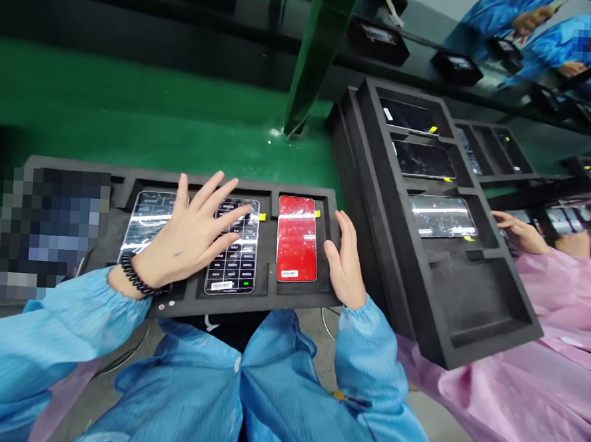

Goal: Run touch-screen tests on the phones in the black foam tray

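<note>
A black foam tray [195, 305] lies in front of me with phones in its compartments. My left hand [189, 241], fingers spread, is over the middle of it and partly covers two phones. One is a phone with a grid menu [233, 264] on its screen; the other is a phone with a lit dark screen [148, 222] to its left. Whether the hand touches a screen I cannot tell. Right of these lies a phone with a red screen [297, 244]. Beside the tray's right end is my right hand [346, 261], fingers extended, holding nothing.
A stack of black foam trays [423, 269] stands at right, phones in several of its slots. A green post [318, 56] rises behind the green bench [205, 129]. A co-worker's hand [522, 231] and pink sleeve are at far right. People in blue work across the bench.
</note>
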`<state>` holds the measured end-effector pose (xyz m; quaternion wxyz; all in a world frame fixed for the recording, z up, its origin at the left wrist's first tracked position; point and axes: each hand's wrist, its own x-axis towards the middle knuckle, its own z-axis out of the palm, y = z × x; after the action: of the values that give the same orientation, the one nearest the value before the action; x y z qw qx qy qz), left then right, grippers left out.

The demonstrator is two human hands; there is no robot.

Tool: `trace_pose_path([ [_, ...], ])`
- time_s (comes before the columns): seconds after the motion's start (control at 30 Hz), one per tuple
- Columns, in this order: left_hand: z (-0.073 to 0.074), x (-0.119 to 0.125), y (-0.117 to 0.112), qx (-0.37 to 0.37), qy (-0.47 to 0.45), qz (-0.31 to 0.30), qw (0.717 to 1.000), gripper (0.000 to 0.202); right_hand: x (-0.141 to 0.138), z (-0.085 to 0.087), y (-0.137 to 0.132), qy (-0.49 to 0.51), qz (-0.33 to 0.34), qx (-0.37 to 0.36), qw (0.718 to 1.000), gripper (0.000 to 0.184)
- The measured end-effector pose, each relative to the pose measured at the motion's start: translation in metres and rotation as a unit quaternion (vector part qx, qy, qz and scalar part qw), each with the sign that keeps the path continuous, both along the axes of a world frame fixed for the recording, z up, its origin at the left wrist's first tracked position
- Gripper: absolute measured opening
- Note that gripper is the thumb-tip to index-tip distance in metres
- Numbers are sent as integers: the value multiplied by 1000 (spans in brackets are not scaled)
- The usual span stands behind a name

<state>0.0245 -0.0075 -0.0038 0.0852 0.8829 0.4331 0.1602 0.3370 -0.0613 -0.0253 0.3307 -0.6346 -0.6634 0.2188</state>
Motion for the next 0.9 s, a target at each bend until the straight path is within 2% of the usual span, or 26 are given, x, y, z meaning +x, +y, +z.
trace_pose_path([
  [0.13,6,-12,-3,26,-51,32,998,50,-8,-5,-11,55,-20,-16,998,61],
  [0.3,12,-24,-5,13,-32,49,998,48,-22,3,-22,22,-30,10,999,60],
  [0.43,17,-33,-36,35,-50,54,997,50,-29,21,-38,-46,-2,69,997,54],
  [0.53,7,-43,-69,113,-102,15,988,51,-32,20,-51,-77,83,126,986,51],
  [0.63,-12,-54,-93,177,-66,-50,981,58,-33,9,-57,-98,125,180,971,40],
  [0.77,-28,-60,-104,175,-52,-7,983,60,-33,6,-57,-141,138,184,963,30],
  [0.9,-28,-56,-105,149,-30,0,988,64,-34,14,-53,-210,185,173,944,37],
])
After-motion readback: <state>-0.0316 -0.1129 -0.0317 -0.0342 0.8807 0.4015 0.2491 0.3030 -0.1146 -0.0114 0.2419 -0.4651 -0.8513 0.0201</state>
